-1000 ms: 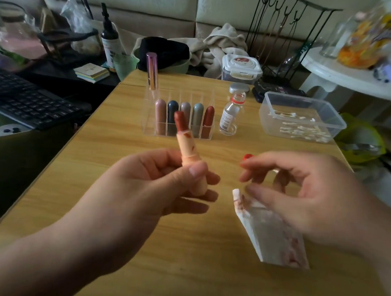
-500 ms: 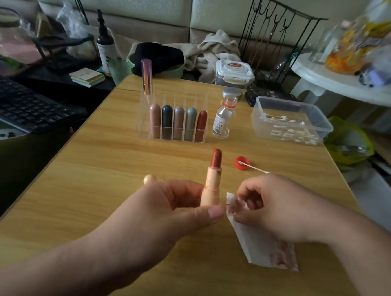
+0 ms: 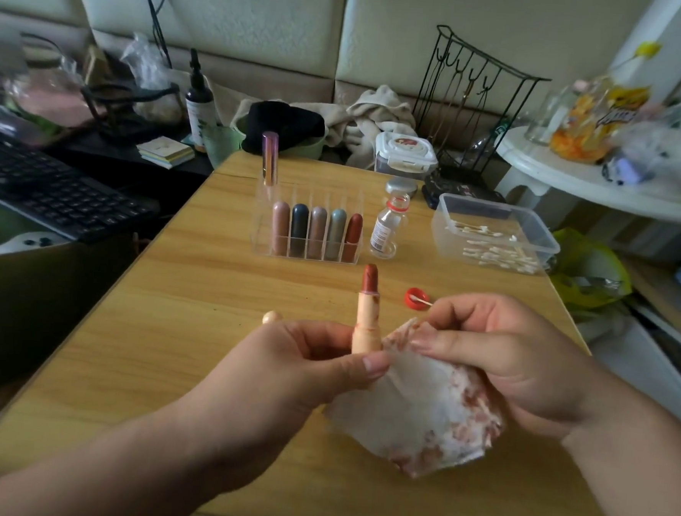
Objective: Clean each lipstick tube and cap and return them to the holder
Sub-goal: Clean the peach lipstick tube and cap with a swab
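Your left hand (image 3: 304, 359) pinches open lipstick tube (image 3: 367, 315) upright, thumb and fingers round base. Bullet exposed, smears on barrel. Your right hand (image 3: 496, 355) grips stained wipe (image 3: 421, 414), its edge right beside tube base; hands close together.

- Peach cap (image 3: 270, 317) just beyond left hand, partly hidden by it.
- One red bottle cap (image 3: 411, 296) with one cotton swab (image 3: 424, 301) just beyond right hand.
- Farther ahead of both hands, clear holder (image 3: 261, 229): five capped lipsticks (image 3: 316, 236) in front row, one taller pink tube (image 3: 269, 157) behind.
- One small bottle (image 3: 386, 228) beside holder.
- One plastic tub (image 3: 539, 238) of swabs well beyond right hand.
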The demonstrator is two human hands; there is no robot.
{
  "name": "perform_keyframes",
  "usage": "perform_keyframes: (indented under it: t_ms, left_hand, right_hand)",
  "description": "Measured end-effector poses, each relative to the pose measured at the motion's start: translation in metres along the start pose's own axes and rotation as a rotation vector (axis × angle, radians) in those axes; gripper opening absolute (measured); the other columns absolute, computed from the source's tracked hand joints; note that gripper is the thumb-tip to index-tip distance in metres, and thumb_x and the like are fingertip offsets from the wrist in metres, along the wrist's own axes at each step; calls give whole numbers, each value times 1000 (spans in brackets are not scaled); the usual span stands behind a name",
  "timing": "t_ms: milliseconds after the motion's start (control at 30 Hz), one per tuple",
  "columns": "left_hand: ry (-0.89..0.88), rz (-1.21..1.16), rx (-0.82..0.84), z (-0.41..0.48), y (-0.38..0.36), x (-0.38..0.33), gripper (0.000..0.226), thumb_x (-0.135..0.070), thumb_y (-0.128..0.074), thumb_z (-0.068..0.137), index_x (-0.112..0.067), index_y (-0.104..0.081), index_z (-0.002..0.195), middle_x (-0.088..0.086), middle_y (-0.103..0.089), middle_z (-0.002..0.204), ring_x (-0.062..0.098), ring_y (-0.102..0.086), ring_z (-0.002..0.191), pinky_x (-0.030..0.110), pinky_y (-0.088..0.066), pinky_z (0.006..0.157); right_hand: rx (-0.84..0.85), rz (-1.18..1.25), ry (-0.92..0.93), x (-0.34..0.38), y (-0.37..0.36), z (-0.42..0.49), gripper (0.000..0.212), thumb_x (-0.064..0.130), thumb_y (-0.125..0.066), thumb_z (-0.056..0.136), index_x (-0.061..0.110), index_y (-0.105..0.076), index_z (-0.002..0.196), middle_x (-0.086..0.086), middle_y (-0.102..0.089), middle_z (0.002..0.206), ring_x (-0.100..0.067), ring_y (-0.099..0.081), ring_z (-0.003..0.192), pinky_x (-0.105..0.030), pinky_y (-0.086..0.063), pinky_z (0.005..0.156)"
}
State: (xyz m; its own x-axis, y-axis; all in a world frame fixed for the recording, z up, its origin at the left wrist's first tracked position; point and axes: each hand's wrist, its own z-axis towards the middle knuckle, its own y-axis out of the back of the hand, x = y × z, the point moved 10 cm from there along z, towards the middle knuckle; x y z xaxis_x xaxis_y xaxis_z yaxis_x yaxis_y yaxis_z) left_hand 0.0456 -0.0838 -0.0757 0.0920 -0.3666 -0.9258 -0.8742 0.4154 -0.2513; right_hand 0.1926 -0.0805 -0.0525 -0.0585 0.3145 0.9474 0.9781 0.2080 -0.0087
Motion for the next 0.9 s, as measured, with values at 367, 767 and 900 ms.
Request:
perform_keyframes:
  t_ms: [367,767,900]
  left_hand:
    - [-73,252,-10,-8,-4,-27,20,-26,-78,74,-16,-80,90,9,-77,83,24,-75,76,35,-61,73]
    - [-172,107,-28,-6,-4,-30,26,-31,-79,68,-15,-81,88,11,-75,76,20,-66,66,29,-54,65]
    - [-172,178,4,-6,-4,-29,27,-36,-85,74,-17,-81,92,13,-75,79,23,-66,67,33,-54,68]
  right_hand:
    - [-420,-329,550,32,-18,-41,10,29,-72,87,21,-71,81,-11,-69,66,-32,-64,58,-42,-50,49]
    - [-198,225,534,13,-24,-29,33,36,-70,80,4,-71,87,-17,-65,66,-29,-58,56,-30,-46,52]
    - [-48,426,423,6,-31,-17,33,32,-78,73,3,-68,84,-19,-58,58,-25,-53,45,-23,-44,42]
